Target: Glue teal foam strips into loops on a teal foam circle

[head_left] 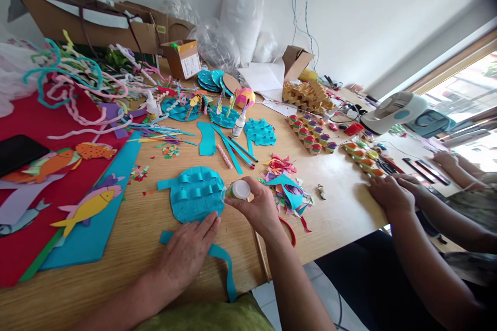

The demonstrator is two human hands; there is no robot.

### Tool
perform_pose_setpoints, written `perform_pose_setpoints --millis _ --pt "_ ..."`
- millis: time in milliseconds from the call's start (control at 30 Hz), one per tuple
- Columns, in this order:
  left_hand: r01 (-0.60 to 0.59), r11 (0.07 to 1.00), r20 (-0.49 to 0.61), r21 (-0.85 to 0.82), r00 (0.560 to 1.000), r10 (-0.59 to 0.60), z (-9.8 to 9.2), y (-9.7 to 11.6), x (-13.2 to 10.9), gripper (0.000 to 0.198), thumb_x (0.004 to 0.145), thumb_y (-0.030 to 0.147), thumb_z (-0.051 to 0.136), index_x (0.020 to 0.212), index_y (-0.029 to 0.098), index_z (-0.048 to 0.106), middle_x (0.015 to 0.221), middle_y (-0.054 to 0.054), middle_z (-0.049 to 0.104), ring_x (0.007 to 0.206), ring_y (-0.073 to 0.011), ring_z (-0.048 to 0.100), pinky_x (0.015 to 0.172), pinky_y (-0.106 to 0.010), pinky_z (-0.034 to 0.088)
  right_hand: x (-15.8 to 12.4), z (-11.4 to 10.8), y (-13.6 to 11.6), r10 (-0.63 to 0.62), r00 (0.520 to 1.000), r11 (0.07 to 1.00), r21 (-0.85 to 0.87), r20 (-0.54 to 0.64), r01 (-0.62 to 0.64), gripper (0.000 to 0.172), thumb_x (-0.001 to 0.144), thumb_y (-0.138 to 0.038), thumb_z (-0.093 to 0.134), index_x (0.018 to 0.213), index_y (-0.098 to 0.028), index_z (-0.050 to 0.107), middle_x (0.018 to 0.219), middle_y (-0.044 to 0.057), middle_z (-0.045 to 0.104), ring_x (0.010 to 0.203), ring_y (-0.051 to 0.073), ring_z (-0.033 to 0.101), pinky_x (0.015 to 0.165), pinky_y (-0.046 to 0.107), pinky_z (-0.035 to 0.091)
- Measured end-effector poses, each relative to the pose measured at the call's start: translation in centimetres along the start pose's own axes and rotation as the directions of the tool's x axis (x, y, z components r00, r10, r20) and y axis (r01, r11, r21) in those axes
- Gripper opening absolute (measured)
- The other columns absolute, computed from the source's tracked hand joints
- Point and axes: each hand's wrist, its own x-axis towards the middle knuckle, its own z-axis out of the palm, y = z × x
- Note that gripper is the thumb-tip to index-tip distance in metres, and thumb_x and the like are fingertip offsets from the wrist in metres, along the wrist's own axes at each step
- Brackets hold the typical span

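Observation:
A round blue woven paper piece point(196, 194) lies on the wooden table point(128, 238) in front of me. My left hand point(188, 251) rests flat and open on its near edge, over a blue paper strip point(225, 264). My right hand point(258, 207) is closed round a small glue bottle point(237, 190), tipped sideways with its nozzle touching the woven piece's right edge.
Coloured paper scraps point(285, 183) lie right of my hand. Paper fish point(87, 207) rest on red and blue sheets at left, beside a black phone point(17, 152). Pipe cleaners, cardboard boxes and egg-carton pieces point(310, 137) crowd the back. Another person's hands point(392, 194) rest at right.

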Motion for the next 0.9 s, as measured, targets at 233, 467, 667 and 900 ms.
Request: perform_pose_setpoints --millis 233,467,667,900 --pt "-0.016 1.000 -0.017 0.010 1.000 0.016 0.16 -0.02 0.00 0.059 0.073 -0.008 0.028 0.124 0.015 0.049 0.130 -0.009 0.052 0.084 -0.0186 0.063 0.073 -0.035 0.053 0.00 -0.03 -0.06 0.013 1.000 1.000 -0.014 -0.008 -0.014 0.019 0.067 -0.035 0.068 0.070 -0.020 0.058 0.067 -0.002 0.060 0.065 0.015 0.054 0.060 0.024 0.039" --pt "0.003 1.000 0.058 0.003 0.998 -0.003 -0.26 0.07 0.09 0.060 0.074 -0.008 0.032 0.126 0.017 0.048 0.132 -0.008 0.050 0.086 -0.0185 0.063 0.075 -0.034 0.052 -0.13 -0.08 -0.18 0.027 0.999 0.999 -0.022 -0.031 -0.028 0.017 0.067 -0.034 0.068 0.071 -0.020 0.059 0.067 -0.002 0.061 0.064 0.015 0.054 0.059 0.024 0.038" --pt "0.018 0.999 0.057 -0.038 0.998 -0.016 -0.52 0.06 0.10 0.063 0.074 -0.009 0.024 0.127 0.017 0.048 0.133 -0.007 0.048 0.085 -0.0177 0.063 0.075 -0.035 0.052 -0.03 -0.05 -0.08 0.008 1.000 1.000 -0.022 -0.021 -0.009 0.017 0.066 -0.033 0.069 0.068 -0.020 0.058 0.065 -0.003 0.059 0.063 0.014 0.053 0.059 0.024 0.039" --pt "0.027 0.996 0.007 -0.080 1.000 -0.027 -0.08 0.02 -0.06 0.061 0.075 -0.008 0.025 0.125 0.018 0.049 0.132 -0.007 0.050 0.087 -0.0183 0.063 0.077 -0.035 0.051 -0.06 -0.18 -0.18 0.014 1.000 1.000 -0.024 -0.006 -0.014 0.020 0.066 -0.035 0.069 0.067 -0.020 0.056 0.064 -0.003 0.058 0.062 0.014 0.052 0.059 0.024 0.038"
